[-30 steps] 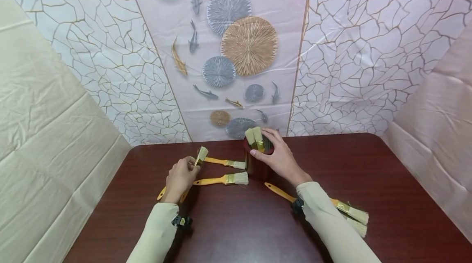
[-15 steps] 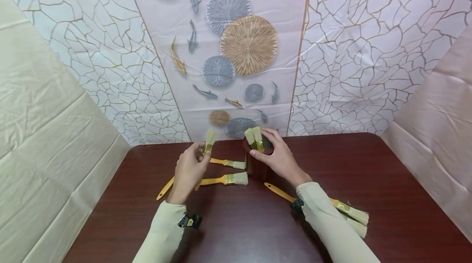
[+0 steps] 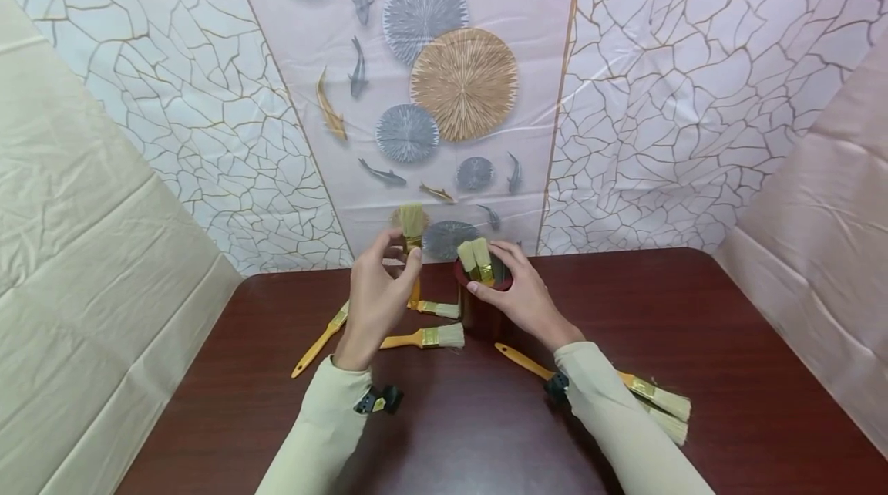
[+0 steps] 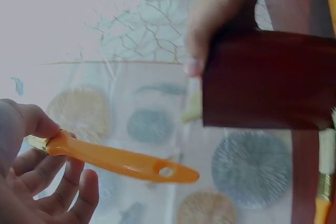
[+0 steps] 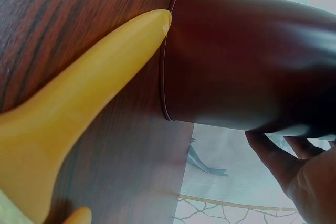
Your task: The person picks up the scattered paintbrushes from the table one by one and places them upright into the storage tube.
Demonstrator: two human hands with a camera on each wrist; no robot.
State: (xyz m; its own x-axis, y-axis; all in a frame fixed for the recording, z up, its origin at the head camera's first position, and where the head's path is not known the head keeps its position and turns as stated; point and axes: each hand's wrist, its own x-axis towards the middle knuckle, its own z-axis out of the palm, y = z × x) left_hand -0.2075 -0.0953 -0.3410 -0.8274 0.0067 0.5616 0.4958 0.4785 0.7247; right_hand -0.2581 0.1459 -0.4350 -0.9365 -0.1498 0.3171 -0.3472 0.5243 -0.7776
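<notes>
Table [image 3: 451,433]: dark red-brown wood-grain top.
Right-side brushes [image 3: 669,400]: two, bristle ends side by side; partly covered by the right sleeve [image 3: 617,410].
Left-side brush [image 3: 319,345]: flat on table, handle angled toward the person.
Middle brushes: front unit [image 3: 422,338] and rear unit [image 3: 438,310] lie crosswise, bristles toward the cup.
Left hand [image 3: 378,294]: thumb and fingers pinch the held brush [image 3: 411,229] near its ferrule.
Held brush axis: near upright, bristles up, handle down; handle end free, raised off the table.
Cup [image 3: 479,318]: dark red, upright on table, mouth up; two brushes [image 3: 475,260] stand inside, bristles up.
Right hand [image 3: 530,302]: thumb and fingers grip the cup around its rim.
Governing relation: cup mouth lies just right of the held brush, apart; left hand carries the brush, right hand is at the cup.
Backdrop [image 3: 479,86]: patterned fabric behind the table.
</notes>
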